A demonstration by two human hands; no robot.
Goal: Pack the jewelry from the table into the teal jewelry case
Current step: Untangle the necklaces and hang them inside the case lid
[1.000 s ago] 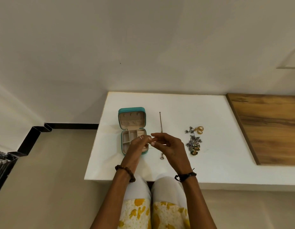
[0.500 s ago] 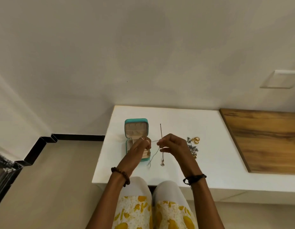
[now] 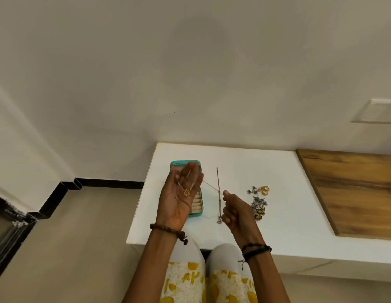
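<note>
The teal jewelry case [image 3: 197, 210] lies open on the white table [image 3: 288, 219], mostly hidden behind my left hand [image 3: 179, 200]. That hand is raised palm up over the case, with a gold pendant [image 3: 187, 192] resting in the palm. Its thin chain [image 3: 212, 186] stretches right to my right hand [image 3: 236, 213], which pinches the other end. A second, silver chain [image 3: 218, 182] lies straight on the table between my hands. Gold rings [image 3: 264, 190] and dark silver pieces [image 3: 259, 206] sit to the right of my right hand.
A wooden panel [image 3: 354, 193] covers the table's right side. The wall runs along the table's far edge. The floor drops away to the left of the table, and my knees are under its front edge.
My hands have moved apart, pulling the thin chain taut between them. My left hand has turned palm up over the case, showing the pendant. The camera has tilted up.
</note>
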